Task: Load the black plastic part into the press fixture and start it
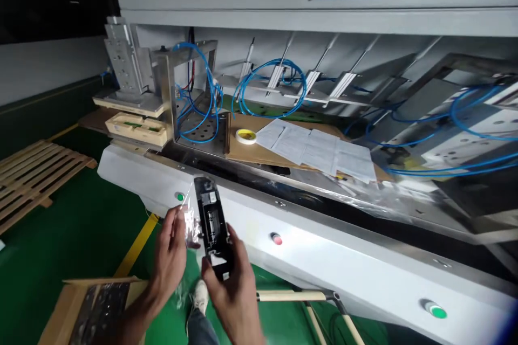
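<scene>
A long black plastic part (pixel 213 221) with an open, hollow face is gripped near its lower end by my right hand (pixel 233 283), thumb and fingers on either side. Just left of it, my left hand (pixel 172 248) is closed on a clear plastic bag (pixel 191 221), which lies close along the part's left edge. Both hands are in front of the white machine front. Below on the left, an open cardboard box (pixel 65 310) holds several dark parts in clear wrapping.
A green button (pixel 179 197), a red button (pixel 277 239) and another green button (pixel 437 311) sit on the machine front. Behind are a tape roll (pixel 246 136), papers (pixel 319 148) and blue hoses (pixel 273 113). A wooden pallet (pixel 38 178) lies at left.
</scene>
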A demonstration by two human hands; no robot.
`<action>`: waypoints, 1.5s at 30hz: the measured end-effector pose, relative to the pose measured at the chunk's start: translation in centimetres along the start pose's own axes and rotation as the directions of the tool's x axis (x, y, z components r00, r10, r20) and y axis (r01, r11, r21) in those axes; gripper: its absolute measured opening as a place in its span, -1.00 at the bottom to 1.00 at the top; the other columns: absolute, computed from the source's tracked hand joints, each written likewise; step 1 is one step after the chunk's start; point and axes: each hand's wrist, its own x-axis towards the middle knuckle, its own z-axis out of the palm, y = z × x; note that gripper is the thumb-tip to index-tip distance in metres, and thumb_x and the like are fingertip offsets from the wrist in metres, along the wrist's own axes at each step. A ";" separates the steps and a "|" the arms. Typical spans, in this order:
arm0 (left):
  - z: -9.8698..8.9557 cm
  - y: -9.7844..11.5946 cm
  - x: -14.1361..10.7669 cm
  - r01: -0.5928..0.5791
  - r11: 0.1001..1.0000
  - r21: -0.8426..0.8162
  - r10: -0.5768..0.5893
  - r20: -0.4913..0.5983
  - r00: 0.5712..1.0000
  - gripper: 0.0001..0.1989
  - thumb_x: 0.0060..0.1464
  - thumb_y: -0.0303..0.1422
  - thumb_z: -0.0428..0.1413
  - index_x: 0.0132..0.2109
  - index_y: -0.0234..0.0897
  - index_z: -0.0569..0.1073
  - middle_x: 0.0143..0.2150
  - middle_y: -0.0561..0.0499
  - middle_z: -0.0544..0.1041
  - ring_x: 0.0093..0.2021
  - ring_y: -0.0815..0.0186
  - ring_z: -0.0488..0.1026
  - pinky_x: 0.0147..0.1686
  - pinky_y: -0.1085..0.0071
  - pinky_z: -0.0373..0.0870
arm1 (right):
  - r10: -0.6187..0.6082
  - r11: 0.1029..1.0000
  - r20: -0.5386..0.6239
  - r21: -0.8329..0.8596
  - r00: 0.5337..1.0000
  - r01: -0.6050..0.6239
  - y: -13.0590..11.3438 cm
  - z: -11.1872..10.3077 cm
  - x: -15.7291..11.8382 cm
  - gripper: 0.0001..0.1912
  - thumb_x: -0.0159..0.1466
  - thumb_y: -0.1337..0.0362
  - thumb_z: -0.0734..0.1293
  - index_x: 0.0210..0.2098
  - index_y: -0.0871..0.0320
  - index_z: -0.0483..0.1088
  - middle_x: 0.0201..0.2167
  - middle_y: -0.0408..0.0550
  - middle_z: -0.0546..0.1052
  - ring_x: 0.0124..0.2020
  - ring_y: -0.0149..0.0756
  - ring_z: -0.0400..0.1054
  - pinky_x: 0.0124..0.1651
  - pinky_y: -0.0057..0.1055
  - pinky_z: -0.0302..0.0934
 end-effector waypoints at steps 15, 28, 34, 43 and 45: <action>7.9 -3.7 9.2 0.210 0.827 -0.521 -0.393 -0.269 0.879 -0.91 0.37 -0.34 -0.03 -0.03 -0.19 0.31 -0.07 -0.15 0.59 -0.14 0.08 0.67 -0.04 0.01 0.61 | 0.277 0.959 -0.201 0.111 0.940 -0.259 5.3 -9.5 7.8 -0.17 0.21 -0.16 0.48 0.35 0.04 0.33 0.18 0.20 0.59 0.08 0.07 0.56 0.14 -0.03 0.48; 5.6 -9.7 8.3 0.472 0.806 -0.357 -0.491 0.043 0.870 -0.40 0.30 0.17 0.04 0.10 -0.29 0.46 0.02 -0.26 0.64 0.00 0.03 0.65 0.00 0.17 0.54 | 0.298 0.951 -0.176 -0.027 0.938 -0.307 10.5 -4.8 13.0 -0.25 0.24 -0.09 0.41 0.29 0.20 0.37 0.15 0.19 0.61 0.16 0.06 0.50 0.30 0.06 0.36; 1.8 -9.1 12.0 0.457 0.853 -0.250 -0.475 -0.009 0.880 -0.34 0.02 0.19 0.22 -0.06 -0.36 0.50 -0.25 -0.23 0.66 -0.35 0.09 0.64 -0.30 0.20 0.58 | 0.293 0.944 -0.264 -0.073 0.919 -0.322 11.5 -5.0 14.8 -0.27 0.19 -0.09 0.41 0.22 0.21 0.39 0.17 0.21 0.59 0.19 0.05 0.47 0.33 0.04 0.30; -0.4 -8.2 14.7 0.548 0.829 -0.113 -0.544 0.070 0.836 -0.53 0.03 -0.01 0.23 -0.18 -0.40 0.56 -0.32 -0.24 0.66 -0.50 0.18 0.59 -0.47 0.29 0.54 | 0.228 0.959 -0.393 -0.066 0.891 -0.274 12.6 -5.0 15.3 -0.39 0.16 -0.05 0.41 0.10 0.16 0.48 0.06 0.14 0.64 0.09 0.03 0.48 0.21 -0.01 0.33; -0.9 -8.2 14.8 0.523 0.851 -0.043 -0.518 0.096 0.850 -0.49 0.01 0.01 0.21 -0.16 -0.41 0.59 -0.30 -0.26 0.68 -0.51 0.17 0.58 -0.48 0.29 0.54 | 0.239 0.956 -0.413 -0.057 0.879 -0.287 12.5 -5.1 15.5 -0.38 0.16 -0.05 0.41 0.11 0.17 0.48 0.06 0.14 0.64 0.07 0.03 0.48 0.20 0.00 0.33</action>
